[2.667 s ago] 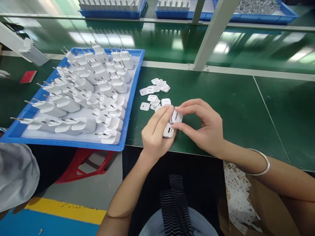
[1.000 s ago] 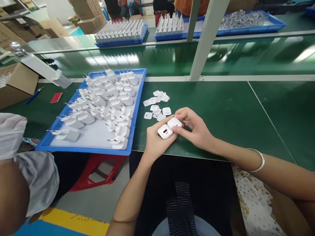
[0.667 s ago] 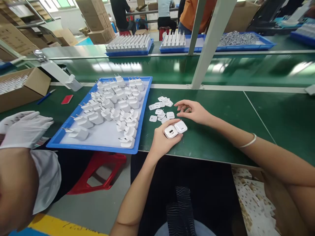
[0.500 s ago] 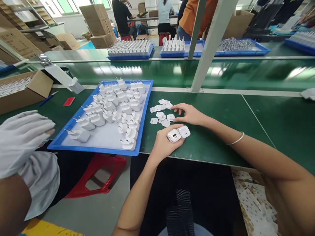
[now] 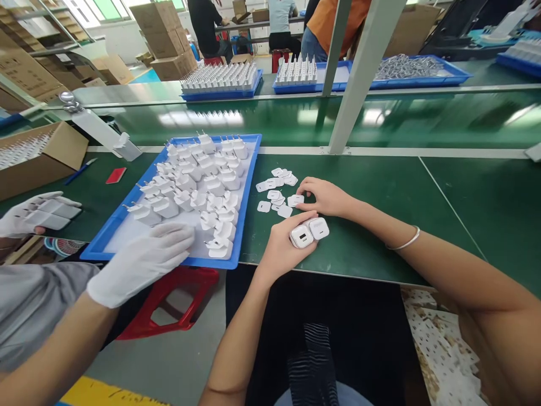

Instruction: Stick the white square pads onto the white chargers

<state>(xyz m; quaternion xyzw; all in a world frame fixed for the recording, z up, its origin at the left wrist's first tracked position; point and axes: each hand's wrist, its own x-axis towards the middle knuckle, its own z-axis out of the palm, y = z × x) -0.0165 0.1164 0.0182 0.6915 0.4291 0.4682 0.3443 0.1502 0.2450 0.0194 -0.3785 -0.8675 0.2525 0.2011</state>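
The left grip [image 5: 284, 248] is closed around two white chargers [image 5: 301, 236] over the near part of the bench [image 5: 380, 186]. They sit side by side, ends pointing up; each long axis runs down into the fingers, which hide the rest. The left end has a dark slot and the right one is pale. The right grip [image 5: 327, 197], fingers curled, is at one of the thin white plates [image 5: 275, 195]; I cannot tell whether it is pinched.

The chargers are glossy and round-cornered; the plates are flat, overlapping squares on smooth green. Left of them, a blue tray [image 5: 250, 180] with pale lining is packed with chargers, pins mostly pointing far left. A co-worker's gloved hand [image 5: 146, 256] is over its near side. A carton [image 5: 70, 149] at left holds white pieces in rows; a far tray [image 5: 418, 84] holds tangled shiny metal.
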